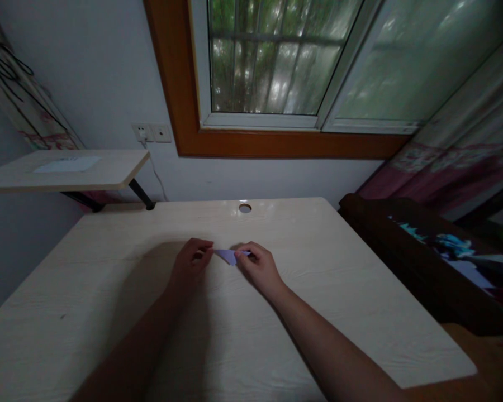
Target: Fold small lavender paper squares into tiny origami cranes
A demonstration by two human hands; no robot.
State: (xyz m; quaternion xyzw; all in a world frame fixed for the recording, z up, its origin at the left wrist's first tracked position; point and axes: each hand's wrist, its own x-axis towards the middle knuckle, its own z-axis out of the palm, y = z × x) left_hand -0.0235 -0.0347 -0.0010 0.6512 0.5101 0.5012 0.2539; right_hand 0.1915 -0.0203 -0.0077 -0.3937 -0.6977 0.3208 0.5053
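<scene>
A small piece of folded purple paper (226, 255) is held between my two hands, just above or on the pale wooden desk (251, 340). Its left end narrows to a point, pinched by the thumb and fingers of my left hand (193, 259). On the other side, my right hand (257, 265) grips the paper between thumb and forefinger, and a bit of it shows beyond the thumb. Both hands are closed. The fingers hide part of the right side of the paper.
A raised shelf (109, 177) with a white sheet (69, 164) on it stands at the desk's back left. Near the back edge is a round cable hole (245, 208). Dark furniture (381, 245) borders the right side, below a window (276, 72).
</scene>
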